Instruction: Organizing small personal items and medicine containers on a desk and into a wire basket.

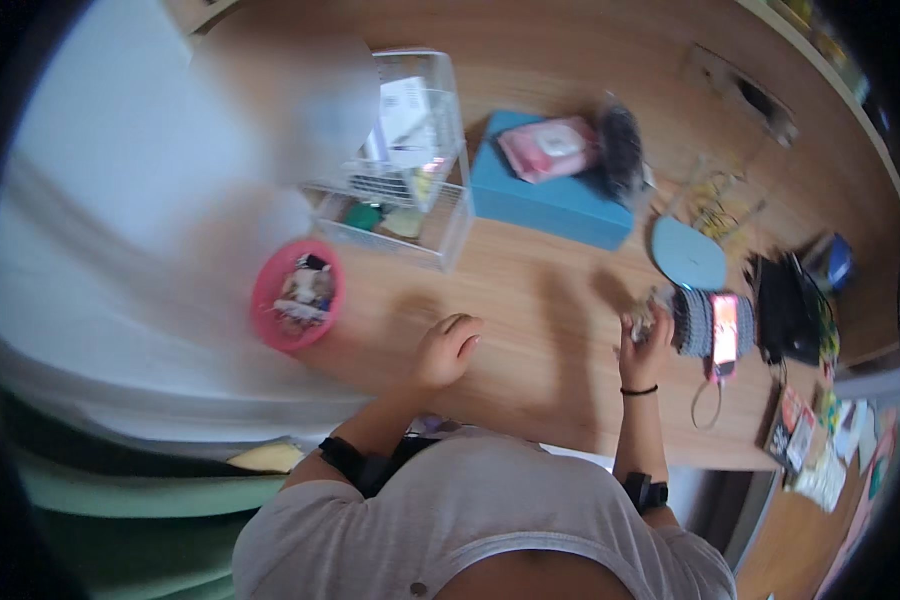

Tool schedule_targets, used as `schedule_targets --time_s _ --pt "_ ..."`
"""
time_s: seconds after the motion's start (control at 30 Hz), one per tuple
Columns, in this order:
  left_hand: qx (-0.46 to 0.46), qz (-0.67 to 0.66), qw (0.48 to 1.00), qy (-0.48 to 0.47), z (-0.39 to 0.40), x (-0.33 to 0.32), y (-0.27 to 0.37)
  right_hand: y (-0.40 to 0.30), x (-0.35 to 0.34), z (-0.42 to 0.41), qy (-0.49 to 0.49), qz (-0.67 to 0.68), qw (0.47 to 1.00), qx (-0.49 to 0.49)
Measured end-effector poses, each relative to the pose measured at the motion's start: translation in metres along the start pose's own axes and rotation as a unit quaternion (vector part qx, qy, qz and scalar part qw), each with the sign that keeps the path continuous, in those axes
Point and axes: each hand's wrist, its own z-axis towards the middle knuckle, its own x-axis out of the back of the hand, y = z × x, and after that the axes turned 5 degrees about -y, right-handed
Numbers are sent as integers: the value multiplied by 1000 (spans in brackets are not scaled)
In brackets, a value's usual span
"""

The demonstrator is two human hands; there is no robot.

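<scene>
My left hand (450, 351) is low over the wooden desk (510, 300) near its front edge, fingers curled in, with nothing seen in them. On the right, my right hand (649, 346) is closed around a small, crumpled, pale beige and clear item (643, 316), too blurred to name. Right beside that hand lies a grey knitted piece (694, 322). A lit phone (724, 334) with a pink edge rests on the knitting, a cable at its lower end. Left of my left hand stands a pink plastic basin (266, 315) holding several small mixed items.
White wire baskets (450, 225) hold papers and a green item. A blue box (555, 214) carries a pink wipes pack (547, 148) and a dark plastic-wrapped bundle (621, 150). Farther right are a light-blue oval object (688, 253) and a black bag (791, 307). White fabric (120, 225) hangs left.
</scene>
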Motion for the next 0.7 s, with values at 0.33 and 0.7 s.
schedule_targets --time_s 0.33,0.7 --pt "65 188 969 147 -36 105 -48 -186 -165 24 -219 120 950 186" --pt "182 307 932 70 -85 135 -111 -168 -129 0 -329 -52 940 68"
